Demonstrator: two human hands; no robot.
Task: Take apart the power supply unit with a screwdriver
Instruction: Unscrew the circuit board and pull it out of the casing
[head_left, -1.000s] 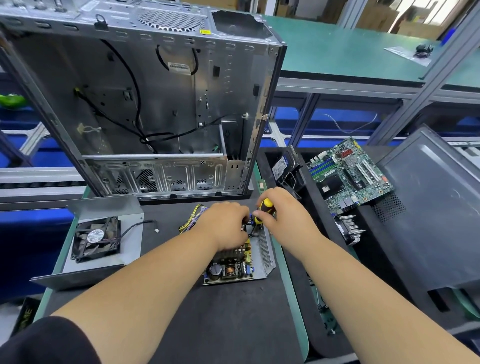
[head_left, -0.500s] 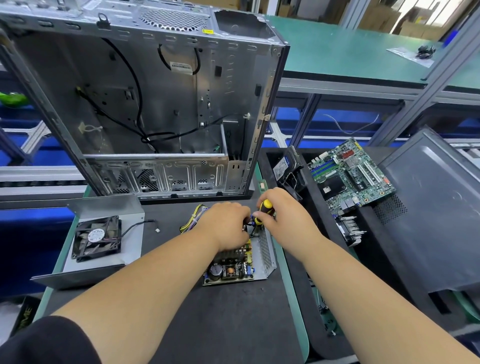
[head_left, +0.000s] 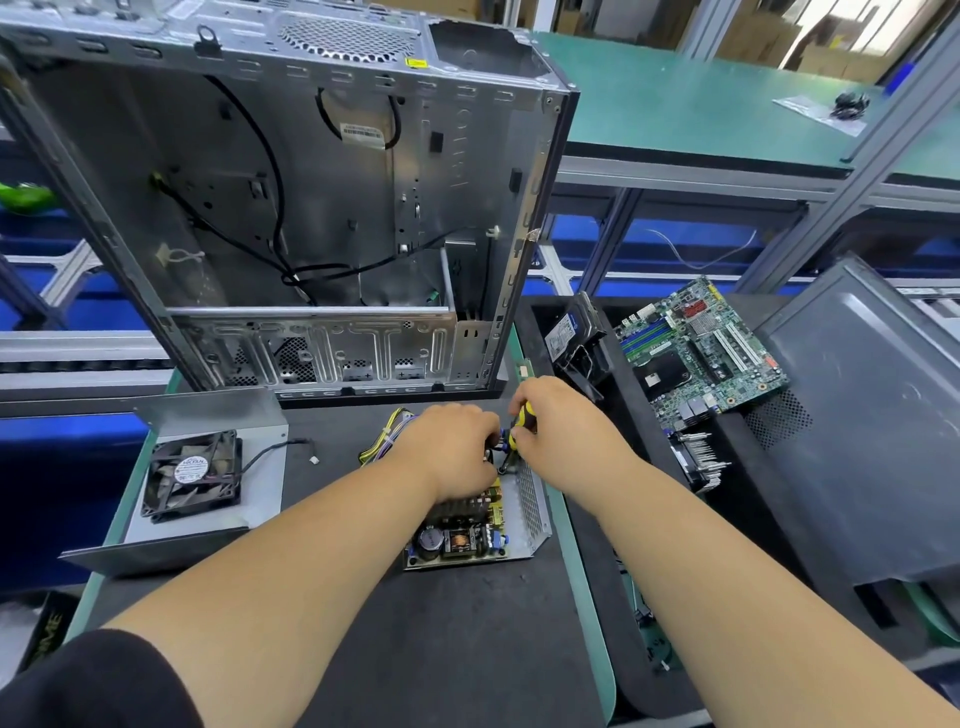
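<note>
The opened power supply unit (head_left: 514, 525) lies on the black mat, its circuit board with capacitor and coil exposed in a grey metal tray. My left hand (head_left: 452, 447) rests on the far part of the board, holding it down. My right hand (head_left: 558, 423) grips a yellow-and-black screwdriver (head_left: 522, 423), tip pointing down into the unit's far right corner. The tip and screw are hidden between my hands. A bundle of coloured wires (head_left: 387, 441) leaves the unit at the far left.
The unit's grey cover with its black fan (head_left: 195, 475) lies at the left. An empty computer case (head_left: 291, 208) stands upright behind. A motherboard (head_left: 701, 343), a drive (head_left: 563, 332) and a dark side panel (head_left: 857, 415) lie on the right.
Nothing has visibly changed; both hands stay at the unit's far corner with the screwdriver in place.
</note>
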